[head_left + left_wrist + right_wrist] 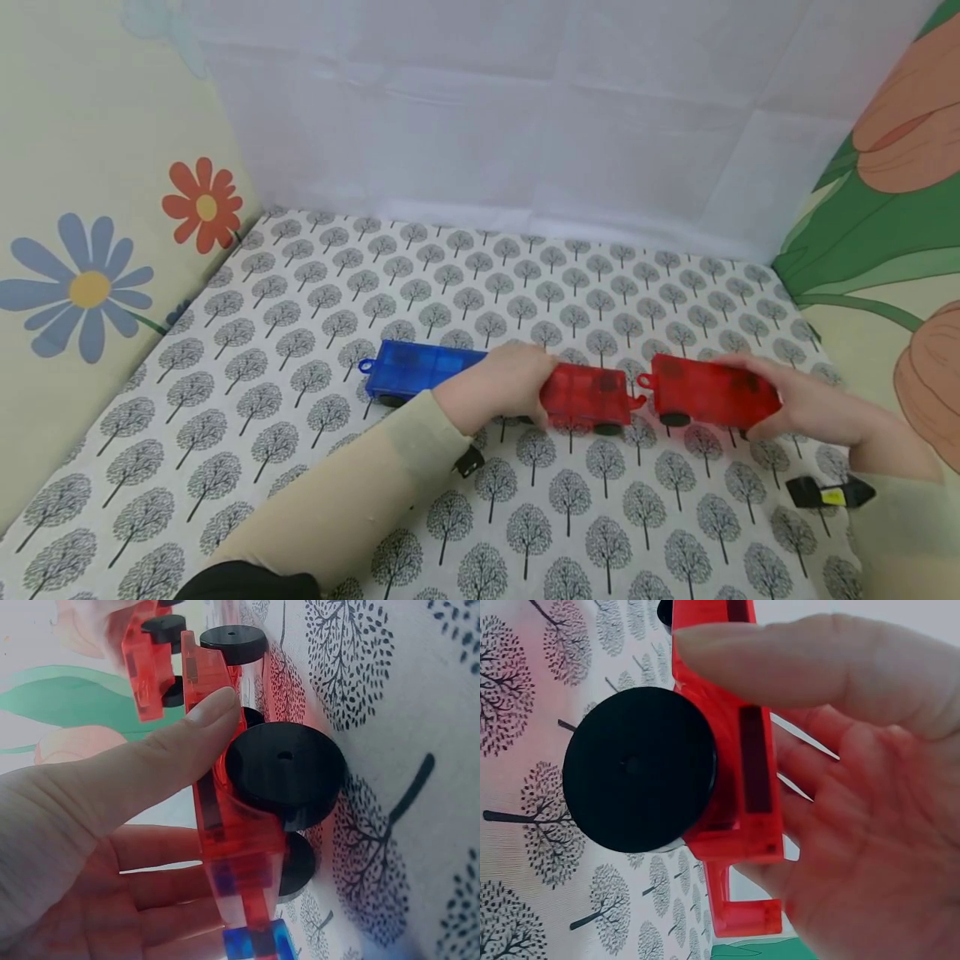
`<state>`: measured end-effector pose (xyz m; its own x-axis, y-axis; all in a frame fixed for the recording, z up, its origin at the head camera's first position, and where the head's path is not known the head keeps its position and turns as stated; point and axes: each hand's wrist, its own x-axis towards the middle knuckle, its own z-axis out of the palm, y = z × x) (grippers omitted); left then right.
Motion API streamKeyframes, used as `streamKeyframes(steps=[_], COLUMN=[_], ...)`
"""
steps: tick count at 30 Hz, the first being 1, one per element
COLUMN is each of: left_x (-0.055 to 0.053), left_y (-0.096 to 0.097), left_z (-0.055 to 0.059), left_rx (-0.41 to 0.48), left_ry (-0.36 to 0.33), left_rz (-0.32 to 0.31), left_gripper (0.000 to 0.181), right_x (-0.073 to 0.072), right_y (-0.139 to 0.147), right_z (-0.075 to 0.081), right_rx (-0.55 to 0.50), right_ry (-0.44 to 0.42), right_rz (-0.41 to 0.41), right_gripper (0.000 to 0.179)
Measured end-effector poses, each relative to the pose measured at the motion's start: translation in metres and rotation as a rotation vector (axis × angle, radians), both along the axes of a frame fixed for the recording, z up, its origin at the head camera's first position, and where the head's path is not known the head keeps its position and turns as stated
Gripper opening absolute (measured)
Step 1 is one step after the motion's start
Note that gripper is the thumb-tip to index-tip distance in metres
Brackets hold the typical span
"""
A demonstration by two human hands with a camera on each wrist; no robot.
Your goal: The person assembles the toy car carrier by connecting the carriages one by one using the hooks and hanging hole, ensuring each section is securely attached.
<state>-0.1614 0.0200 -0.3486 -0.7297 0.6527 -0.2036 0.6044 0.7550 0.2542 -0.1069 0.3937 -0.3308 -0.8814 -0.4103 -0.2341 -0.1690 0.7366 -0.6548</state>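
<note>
Left of centre in the head view, a translucent blue wagon [416,369] lies flat on the tree-printed cloth [315,467], with a small loop at its left end and a black wheel under its near edge. Its right end meets the middle red wagon [588,394], also clear plastic on black wheels [285,776], whose hook points right. The left hand [498,387] grips this red wagon where the two join, thumb along the near edge and fingers behind. Just beside, right of centre, with a narrow gap between hook and loop, sits a second red wagon [712,390]. The right hand [802,404] holds its right end, thumb over the top edge, above a black wheel [639,769].
</note>
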Motion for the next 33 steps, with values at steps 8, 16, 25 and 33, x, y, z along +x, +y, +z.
streamKeyframes(steps=[8, 16, 25, 33], left_x=[0.000, 0.000, 0.000, 0.000], left_y=[0.000, -0.001, -0.001, -0.001], left_z=[-0.001, -0.001, 0.000, 0.001], left_rx=[-0.006, -0.003, 0.001, 0.001], left_ry=[0.006, 0.012, -0.002, -0.006], left_rz=[-0.003, -0.007, 0.001, 0.000], left_gripper=[0.068, 0.067, 0.067, 0.066], right_x=[0.002, 0.003, 0.005, 0.006], right_y=[-0.001, 0.000, 0.002, 0.005], right_z=[-0.010, -0.016, -0.015, -0.018], right_rx=[-0.115, -0.126, -0.107, -0.081], right_ry=[-0.095, -0.133, -0.155, -0.135], right_rz=[0.022, 0.001, -0.030, -0.026], right_gripper=[0.092, 0.096, 0.098, 0.098])
